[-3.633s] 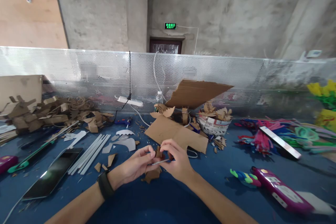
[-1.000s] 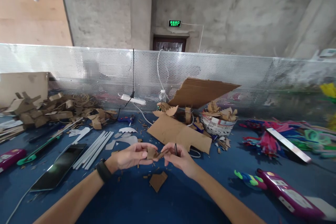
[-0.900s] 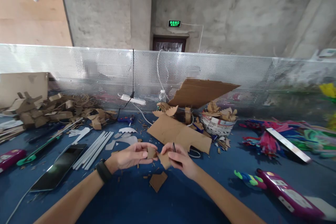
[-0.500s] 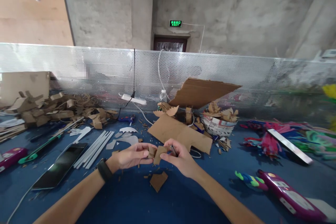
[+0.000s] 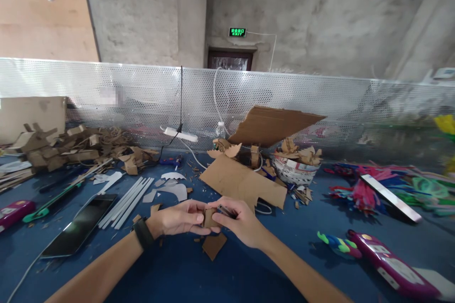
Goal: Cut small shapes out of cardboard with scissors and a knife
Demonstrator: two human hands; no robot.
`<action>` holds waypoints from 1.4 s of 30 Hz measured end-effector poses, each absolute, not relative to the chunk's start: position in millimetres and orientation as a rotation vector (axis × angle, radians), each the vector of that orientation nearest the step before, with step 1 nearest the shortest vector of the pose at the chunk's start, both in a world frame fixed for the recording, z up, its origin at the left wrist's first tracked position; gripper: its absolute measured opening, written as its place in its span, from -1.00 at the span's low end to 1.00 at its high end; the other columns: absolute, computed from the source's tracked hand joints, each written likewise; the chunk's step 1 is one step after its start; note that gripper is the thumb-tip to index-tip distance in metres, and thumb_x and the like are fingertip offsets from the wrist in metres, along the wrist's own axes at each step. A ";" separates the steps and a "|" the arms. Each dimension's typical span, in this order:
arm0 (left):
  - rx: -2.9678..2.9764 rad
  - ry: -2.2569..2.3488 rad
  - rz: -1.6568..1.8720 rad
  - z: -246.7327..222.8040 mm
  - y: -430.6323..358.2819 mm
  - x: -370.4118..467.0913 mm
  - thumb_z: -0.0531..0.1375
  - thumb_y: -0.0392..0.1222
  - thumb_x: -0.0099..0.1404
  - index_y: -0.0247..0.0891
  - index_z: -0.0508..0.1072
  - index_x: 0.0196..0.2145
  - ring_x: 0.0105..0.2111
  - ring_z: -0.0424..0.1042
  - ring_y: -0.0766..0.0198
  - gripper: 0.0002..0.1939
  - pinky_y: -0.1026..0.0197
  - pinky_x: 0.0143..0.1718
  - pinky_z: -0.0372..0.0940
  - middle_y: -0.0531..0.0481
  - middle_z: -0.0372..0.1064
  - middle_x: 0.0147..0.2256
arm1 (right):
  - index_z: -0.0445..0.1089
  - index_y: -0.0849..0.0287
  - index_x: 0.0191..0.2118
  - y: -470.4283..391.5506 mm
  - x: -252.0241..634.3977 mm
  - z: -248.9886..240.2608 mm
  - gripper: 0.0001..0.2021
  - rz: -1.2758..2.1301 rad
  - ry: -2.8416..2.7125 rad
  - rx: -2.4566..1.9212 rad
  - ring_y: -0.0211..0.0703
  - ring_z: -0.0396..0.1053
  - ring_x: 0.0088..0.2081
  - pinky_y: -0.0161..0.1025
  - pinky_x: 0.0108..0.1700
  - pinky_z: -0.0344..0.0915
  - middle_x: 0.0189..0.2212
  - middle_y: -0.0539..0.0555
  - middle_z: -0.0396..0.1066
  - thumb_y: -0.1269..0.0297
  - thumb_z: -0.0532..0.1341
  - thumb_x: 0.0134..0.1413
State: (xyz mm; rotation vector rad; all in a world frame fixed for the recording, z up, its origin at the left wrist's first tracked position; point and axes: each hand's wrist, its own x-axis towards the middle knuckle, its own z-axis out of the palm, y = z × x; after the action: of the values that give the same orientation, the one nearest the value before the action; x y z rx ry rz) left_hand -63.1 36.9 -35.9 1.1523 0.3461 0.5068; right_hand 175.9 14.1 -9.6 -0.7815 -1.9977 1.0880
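Observation:
Between my two hands is a small piece of cardboard (image 5: 210, 218), held above the blue table. My left hand (image 5: 181, 218), with a dark band on the wrist, pinches its left side. The fingers of my right hand (image 5: 241, 220) close on its right side. A dark, slim tool (image 5: 227, 211) is also tucked in that right hand; its kind is hard to make out. On the table just below lies a loose cardboard scrap (image 5: 214, 247). A large cut cardboard sheet (image 5: 238, 177) lies beyond my hands.
White sticks (image 5: 126, 203) and a black phone (image 5: 80, 227) lie to the left. Behind are a glue gun (image 5: 171, 161), a power strip (image 5: 181, 134) and a basket of scraps (image 5: 297, 171). Rightward lie a white phone (image 5: 391, 198) and a purple device (image 5: 394, 265).
My hands have come closer together. The two cardboard bits that showed apart between my fingers now overlap or meet. The dark tool stays in my right hand.

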 end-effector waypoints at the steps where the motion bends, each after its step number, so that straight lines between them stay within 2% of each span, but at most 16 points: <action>1: 1.148 0.343 0.522 -35.3 36.1 -62.4 0.50 -0.07 0.21 -0.26 0.51 0.18 0.13 0.55 0.01 -0.37 0.12 0.15 0.39 -0.23 0.52 0.11 | 0.61 0.09 -0.04 14.6 175.3 -10.3 -0.62 1.069 -1.984 -0.792 -0.25 0.22 -0.40 -0.26 -0.31 0.23 -0.29 0.01 0.38 -0.10 0.32 0.26; 4: 1.147 0.335 0.574 -34.6 34.0 -59.9 0.50 -0.10 0.21 -0.28 0.54 0.09 0.10 0.57 0.00 -0.47 0.10 0.15 0.39 -0.21 0.56 0.03 | 0.61 0.08 -0.12 15.3 173.3 -11.1 -0.65 0.996 -1.966 -0.822 -0.27 0.23 -0.38 -0.25 -0.29 0.25 -0.15 0.05 0.35 -0.10 0.35 0.22; 6: 1.146 0.339 0.598 -35.2 33.2 -57.8 0.50 -0.10 0.20 -0.29 0.56 0.00 0.06 0.59 0.01 -0.55 0.10 0.15 0.39 -0.18 0.58 -0.04 | 0.59 0.08 -0.11 14.7 171.5 -11.0 -0.66 0.973 -1.960 -0.837 -0.28 0.22 -0.39 -0.25 -0.29 0.26 -0.14 0.04 0.32 -0.09 0.35 0.22; 9: 1.144 0.350 0.618 -36.3 33.3 -55.6 0.50 -0.08 0.20 -0.30 0.56 -0.10 0.06 0.58 0.03 -0.61 0.12 0.15 0.39 -0.15 0.58 -0.08 | 0.56 0.08 -0.08 13.0 169.0 -11.3 -0.68 0.937 -1.943 -0.828 -0.27 0.22 -0.39 -0.27 -0.30 0.25 -0.19 0.03 0.32 -0.05 0.33 0.25; 12: 1.152 0.365 0.623 -35.9 34.8 -56.1 0.50 -0.06 0.20 -0.31 0.55 -0.10 0.07 0.57 0.04 -0.59 0.08 0.19 0.35 -0.16 0.56 -0.07 | 0.53 0.08 -0.10 11.8 169.2 -10.7 -0.70 0.881 -1.923 -0.846 -0.28 0.21 -0.42 -0.28 -0.33 0.23 -0.28 -0.02 0.30 -0.02 0.35 0.23; 17: 1.194 0.411 0.667 -32.1 40.3 -65.9 0.49 -0.04 0.21 -0.29 0.54 -0.10 -0.01 0.57 0.15 -0.60 0.12 0.17 0.35 -0.11 0.55 -0.11 | 0.53 0.16 -0.39 11.4 181.4 -2.4 -0.67 0.895 -2.113 -0.835 -0.28 0.20 -0.49 -0.29 -0.40 0.14 -0.51 -0.07 0.30 -0.02 0.44 0.11; 18: 1.210 0.424 0.673 -31.7 41.8 -68.7 0.49 -0.04 0.21 -0.29 0.54 -0.09 0.01 0.56 0.14 -0.60 0.13 0.16 0.35 -0.11 0.55 -0.10 | 0.58 0.16 -0.38 11.2 184.5 -0.6 -0.69 0.901 -2.232 -0.827 -0.27 0.23 -0.48 -0.29 -0.40 0.14 -0.50 -0.04 0.34 -0.02 0.46 0.07; 20: 1.239 0.462 0.690 -31.9 44.7 -74.0 0.47 -0.04 0.24 -0.28 0.53 -0.06 0.06 0.55 0.11 -0.60 0.12 0.18 0.34 -0.13 0.57 -0.06 | 0.68 0.08 -0.20 10.7 189.5 0.8 -0.66 0.886 -2.456 -0.839 -0.20 0.34 -0.39 -0.28 -0.35 0.21 -0.34 0.01 0.44 -0.02 0.53 -0.05; 22: 1.255 0.496 0.702 -33.1 47.1 -78.3 0.45 -0.05 0.26 -0.27 0.53 -0.06 0.09 0.54 0.07 -0.62 0.09 0.21 0.31 -0.12 0.57 -0.04 | 0.67 -0.01 -0.04 10.3 191.8 -0.9 -0.49 0.830 -2.586 -0.881 -0.08 0.44 -0.22 -0.24 -0.22 0.31 -0.13 0.07 0.47 -0.04 0.58 -0.16; 24: 1.261 0.509 0.709 -34.3 48.4 -80.7 0.42 -0.06 0.29 -0.26 0.53 -0.06 0.10 0.53 0.03 -0.66 0.05 0.24 0.28 -0.11 0.57 -0.03 | 0.65 -0.01 -0.01 10.5 191.5 -4.0 -0.45 0.793 -2.634 -0.932 -0.01 0.46 -0.13 -0.21 -0.14 0.34 -0.01 0.10 0.45 -0.05 0.58 -0.18; 26: 1.264 0.503 0.703 -34.3 48.2 -81.5 0.42 -0.06 0.29 -0.24 0.53 -0.07 0.10 0.53 0.04 -0.67 0.04 0.24 0.28 -0.09 0.58 -0.04 | 0.66 0.05 -0.08 11.0 189.7 -6.4 -0.51 0.786 -2.640 -0.954 -0.04 0.47 -0.16 -0.22 -0.16 0.34 -0.02 0.10 0.45 -0.04 0.58 -0.16; 31: 1.259 0.504 0.687 -29.4 44.7 -80.4 0.44 -0.04 0.26 -0.23 0.55 -0.06 0.11 0.53 0.00 -0.64 0.07 0.23 0.28 -0.04 0.58 -0.07 | 0.63 0.14 -0.29 11.7 185.8 -8.5 -0.61 0.761 -2.605 -0.918 -0.14 0.42 -0.31 -0.26 -0.27 0.28 -0.22 0.05 0.52 0.07 0.62 -0.25; 33: 1.267 0.515 0.678 -28.2 44.3 -80.4 0.45 -0.02 0.25 -0.22 0.55 -0.06 0.13 0.52 -0.03 -0.62 0.06 0.24 0.28 -0.06 0.58 -0.05 | 0.62 0.15 -0.33 11.8 185.8 -9.1 -0.70 0.826 -2.578 -0.939 -0.18 0.38 -0.38 -0.29 -0.34 0.23 -0.34 0.02 0.51 0.14 0.59 -0.18; 36: 1.273 0.510 0.679 -29.1 45.2 -80.9 0.46 -0.02 0.24 -0.23 0.55 -0.06 0.10 0.53 0.00 -0.61 0.04 0.24 0.28 -0.11 0.58 -0.04 | 0.60 0.16 -0.35 13.0 187.1 -7.2 -0.81 1.015 -2.444 -0.985 -0.24 0.28 -0.46 -0.30 -0.40 0.14 -0.51 -0.05 0.41 0.15 0.47 0.06; 39: 1.262 0.496 0.686 -31.4 45.5 -80.0 0.45 -0.06 0.26 -0.26 0.55 -0.06 0.02 0.54 0.10 -0.64 0.11 0.17 0.32 -0.08 0.57 -0.09 | 0.52 0.19 -0.41 15.6 188.3 -2.3 -0.66 1.080 -2.210 -0.902 -0.28 0.18 -0.46 -0.30 -0.40 0.07 -0.49 -0.06 0.30 0.01 0.35 0.23; 42: 1.264 0.475 0.640 -32.1 43.5 -76.6 0.47 -0.05 0.24 -0.29 0.54 -0.06 -0.04 0.55 0.12 -0.60 0.12 0.11 0.34 -0.09 0.55 -0.10 | 0.47 0.20 -0.42 18.9 187.2 -1.7 -0.58 1.098 -2.071 -0.867 -0.31 0.12 -0.47 -0.29 -0.41 0.03 -0.46 -0.07 0.21 -0.07 0.31 0.26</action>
State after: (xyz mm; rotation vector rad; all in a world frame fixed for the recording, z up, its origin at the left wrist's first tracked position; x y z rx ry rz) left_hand -76.6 43.5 -32.1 1.2639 0.4754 0.6399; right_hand 187.2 18.9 -1.7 -0.8667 -2.0711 1.0981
